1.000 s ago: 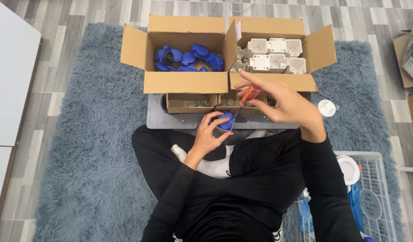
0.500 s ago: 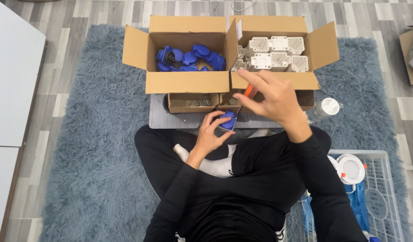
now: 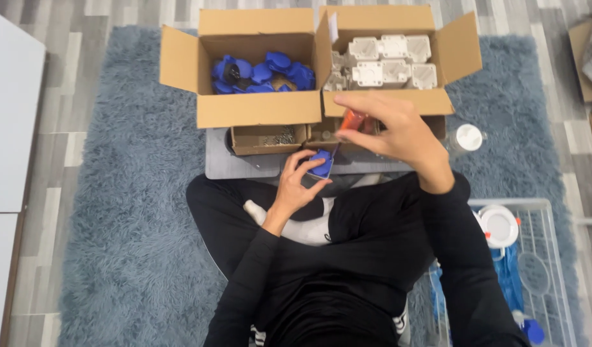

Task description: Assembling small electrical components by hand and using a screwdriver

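Note:
My left hand [image 3: 297, 185] grips a small blue plastic part [image 3: 321, 164] just above my lap. My right hand [image 3: 391, 127] holds an orange-handled screwdriver [image 3: 351, 120], its thin shaft pointing down onto the blue part. Both hands work in front of a grey board [image 3: 226, 164] resting across my knees. I sit cross-legged in black clothes and white socks.
Two open cardboard boxes stand ahead: the left box [image 3: 257, 110] holds several blue parts, the right box [image 3: 387, 101] several white ones. Small cardboard trays [image 3: 267, 139] of screws sit on the board. A white wire basket [image 3: 546, 257] is at right, a white lid [image 3: 469, 137] nearby.
My right hand with the screwdriver has shifted slightly left and lower, bringing the tip onto the blue part. The left hand stays in place holding it.

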